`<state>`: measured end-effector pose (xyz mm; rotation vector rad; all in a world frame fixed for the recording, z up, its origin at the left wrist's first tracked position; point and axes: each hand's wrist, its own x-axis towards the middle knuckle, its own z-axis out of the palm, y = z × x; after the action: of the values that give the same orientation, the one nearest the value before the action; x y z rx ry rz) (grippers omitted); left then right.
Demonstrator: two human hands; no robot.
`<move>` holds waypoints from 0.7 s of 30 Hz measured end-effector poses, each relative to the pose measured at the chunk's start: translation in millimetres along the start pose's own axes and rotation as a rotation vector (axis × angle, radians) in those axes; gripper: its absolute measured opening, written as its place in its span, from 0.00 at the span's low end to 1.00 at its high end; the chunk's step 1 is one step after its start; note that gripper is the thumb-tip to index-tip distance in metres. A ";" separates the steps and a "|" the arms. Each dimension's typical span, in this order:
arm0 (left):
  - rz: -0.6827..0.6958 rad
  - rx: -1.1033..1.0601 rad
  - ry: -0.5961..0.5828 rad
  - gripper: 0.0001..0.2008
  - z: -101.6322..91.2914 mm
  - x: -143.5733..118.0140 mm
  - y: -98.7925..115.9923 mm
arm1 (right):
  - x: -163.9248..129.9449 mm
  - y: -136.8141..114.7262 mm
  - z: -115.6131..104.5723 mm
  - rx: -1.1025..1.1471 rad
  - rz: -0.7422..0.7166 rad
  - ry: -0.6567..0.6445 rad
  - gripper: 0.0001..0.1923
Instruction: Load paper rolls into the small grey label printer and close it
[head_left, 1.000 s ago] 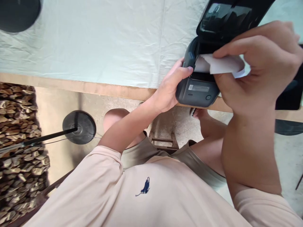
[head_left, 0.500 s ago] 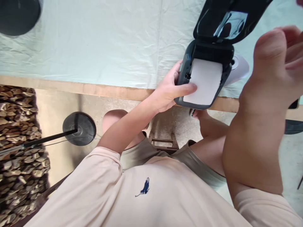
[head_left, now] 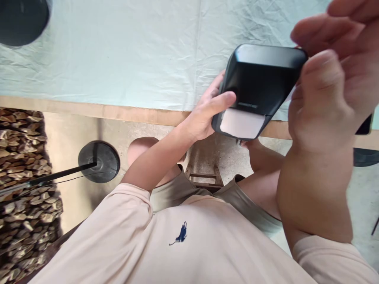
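Observation:
A small dark grey label printer (head_left: 260, 79) sits at the near edge of the table, its black lid down. A strip of white paper (head_left: 241, 123) sticks out of its front slot. My left hand (head_left: 204, 114) grips the printer's left side, with the thumb lying across the lid's front corner. My right hand (head_left: 325, 90) is raised close to the camera and holds the lid's right edge between thumb and fingers. The right hand hides the printer's right side.
A pale wrinkled cloth (head_left: 118, 51) covers the table, whose wooden edge (head_left: 118, 111) runs across. A black round object (head_left: 20, 19) lies at the far left corner. Below are a round stand base (head_left: 99, 161), a wooden stool (head_left: 204, 175) and stacked firewood (head_left: 20, 157).
The printer's lid was open with the paper roll showing; it has swung down and is now closed over the paper. My right hand let go of the paper and moved onto the lid.

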<state>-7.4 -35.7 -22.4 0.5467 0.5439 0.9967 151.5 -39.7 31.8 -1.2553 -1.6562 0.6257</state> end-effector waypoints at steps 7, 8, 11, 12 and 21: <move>-0.044 0.057 0.010 0.19 -2.7 -4.0 2.0 | 0.1 -13.3 -0.8 -0.154 -0.082 -0.272 0.26; -0.047 0.061 0.014 0.18 -0.5 -4.4 3.1 | 1.3 -11.7 -2.6 -0.145 -0.084 -0.291 0.26; -0.025 0.044 0.005 0.15 3.4 -3.6 4.6 | 5.2 -7.7 -6.6 -0.113 -0.104 -0.350 0.25; -0.027 0.031 -0.008 0.15 2.9 -2.8 4.3 | 6.1 -7.3 -7.1 -0.121 -0.103 -0.343 0.25; -0.090 -0.165 0.172 0.17 -3.2 5.0 7.0 | 5.7 -0.6 -13.0 -0.139 -0.105 -0.296 0.30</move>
<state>-11.7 -27.7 -21.1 0.2891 0.6269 0.9978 162.6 -36.3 40.0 -1.2069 -2.0262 0.6654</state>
